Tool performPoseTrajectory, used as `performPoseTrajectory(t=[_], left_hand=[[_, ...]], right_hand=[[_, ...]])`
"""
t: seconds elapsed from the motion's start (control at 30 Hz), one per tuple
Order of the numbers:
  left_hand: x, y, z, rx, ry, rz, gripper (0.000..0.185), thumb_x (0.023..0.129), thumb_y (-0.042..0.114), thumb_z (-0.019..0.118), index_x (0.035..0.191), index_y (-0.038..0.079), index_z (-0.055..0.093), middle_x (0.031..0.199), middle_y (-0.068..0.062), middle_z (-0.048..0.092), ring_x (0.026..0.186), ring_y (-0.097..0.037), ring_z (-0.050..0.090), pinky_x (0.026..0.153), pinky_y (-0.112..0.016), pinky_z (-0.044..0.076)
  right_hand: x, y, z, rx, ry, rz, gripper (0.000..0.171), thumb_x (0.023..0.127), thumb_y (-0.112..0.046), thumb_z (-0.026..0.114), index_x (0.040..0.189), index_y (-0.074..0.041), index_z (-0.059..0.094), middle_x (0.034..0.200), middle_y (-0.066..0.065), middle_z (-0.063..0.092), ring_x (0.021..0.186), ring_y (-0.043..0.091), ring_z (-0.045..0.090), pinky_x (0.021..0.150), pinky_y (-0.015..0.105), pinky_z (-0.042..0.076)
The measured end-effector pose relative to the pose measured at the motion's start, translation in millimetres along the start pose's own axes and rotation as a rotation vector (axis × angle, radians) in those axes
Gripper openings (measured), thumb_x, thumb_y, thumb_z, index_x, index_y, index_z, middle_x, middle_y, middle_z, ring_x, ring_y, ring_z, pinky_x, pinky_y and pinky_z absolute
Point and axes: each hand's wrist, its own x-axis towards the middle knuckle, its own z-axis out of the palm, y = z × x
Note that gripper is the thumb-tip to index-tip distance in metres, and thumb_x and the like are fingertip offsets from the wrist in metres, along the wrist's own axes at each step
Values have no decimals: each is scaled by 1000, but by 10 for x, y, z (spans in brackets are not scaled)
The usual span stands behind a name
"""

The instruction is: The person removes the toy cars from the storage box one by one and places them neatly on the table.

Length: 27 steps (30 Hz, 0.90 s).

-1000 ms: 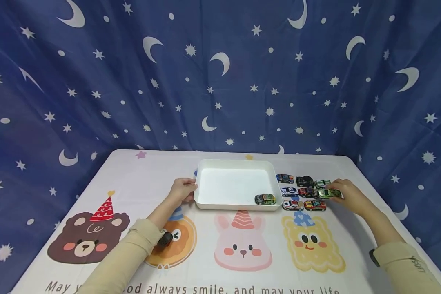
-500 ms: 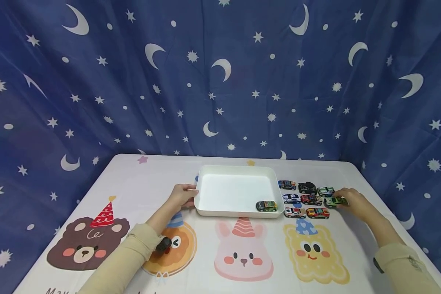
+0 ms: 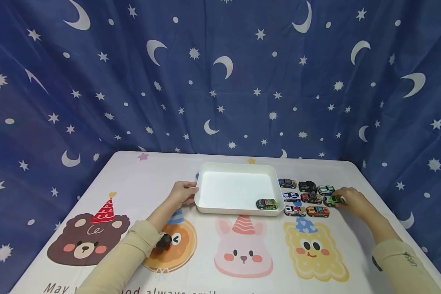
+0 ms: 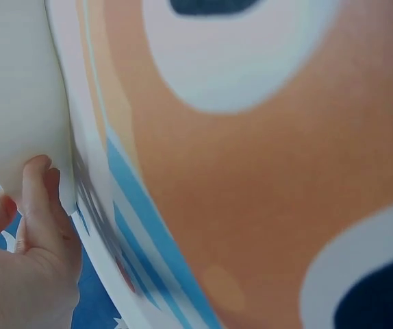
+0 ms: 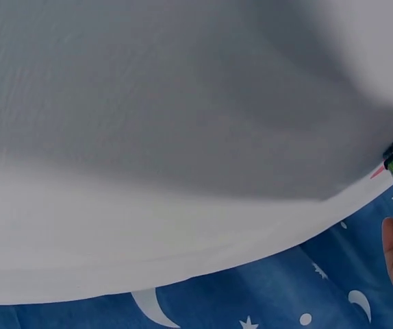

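Two hands: both reach out from beige sleeves over a cartoon tablecloth [image 3: 220,261].
Nearest writing: black script along the cloth's near edge, cut off; "May" and "always" can be read.
Sleeve print: small dark lettering on the right cuff, too small to read.
Left hand [image 3: 181,192]: fingers curl against the left wall of a white tray [image 3: 239,210]; the left wrist view shows fingertips [image 4: 35,185] gripping that wall.
Right hand [image 3: 353,200]: touches a green toy car [image 3: 332,200] at the right end of the car group; whether the fingers pinch it or only rest on it cannot be told.
Toy cars [image 3: 303,198]: a tight block of small cars just right of the tray, the green one at its outer edge.
Tray contents: one green and yellow car [image 3: 266,204] in the near right corner.
Doing it well: likely best to pinch the green car by its sides and lift straight up, clear of its neighbours, while the left hand steadies the tray.
Backdrop: blue curtain [image 3: 220,81] with white moons and stars.
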Motion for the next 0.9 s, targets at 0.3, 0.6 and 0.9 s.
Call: performPoseTrajectory(t=[0.3,0.6,0.9], left_hand=[[14,36,16,-15,-8,21,38,92,12,60,127,0,55,113,-21,65,70,-8,64,61,-22,59],[7,38,27,-25,-8,53,37,93,11,58,127,-2,55,111,-23,65,64,-6,63,56,-19,57],[-22,-27,5,-30,-6,37,38,92,11,58,128,-2,54,113,-23,64,69,-8,64,59,-20,58]], right_hand=[[-18,-91,-78,47,53,-24,21,71,4,74,91,5,66,86,18,66,84,38,60,74,56,50],[50,-311,-232,59,124,-89,24,75,2,72,98,7,65,92,20,66,90,40,60,81,56,50],[127,-709,-278,51,189,-230,24,73,3,74,96,2,67,92,16,67,89,37,60,79,52,52]])
